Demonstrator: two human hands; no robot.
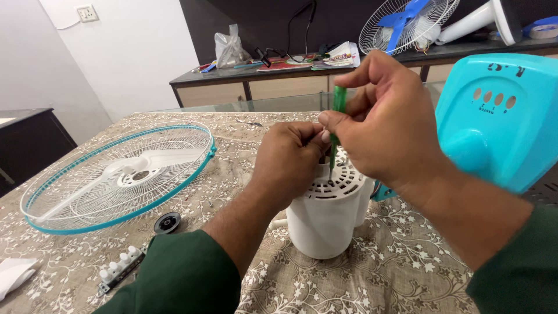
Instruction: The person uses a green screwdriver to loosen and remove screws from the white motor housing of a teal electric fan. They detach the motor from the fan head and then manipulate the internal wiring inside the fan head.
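Note:
A white fan motor housing (pixel 323 222) stands upright on the patterned tablecloth, its vented top facing up. My left hand (pixel 286 163) grips the top rim of the housing from the left. My right hand (pixel 383 125) holds a green-handled screwdriver (pixel 338 99) upright, with its tip set down into the vented top. A turquoise fan body shell (pixel 500 119) sits just right of the housing, behind my right wrist.
A white wire fan guard with a turquoise rim (pixel 119 174) lies flat at the left. A black round knob (pixel 167 222) and a white push-button switch strip (pixel 121 267) lie near the front left. A second fan (pixel 407 23) and clutter sit on the far counter.

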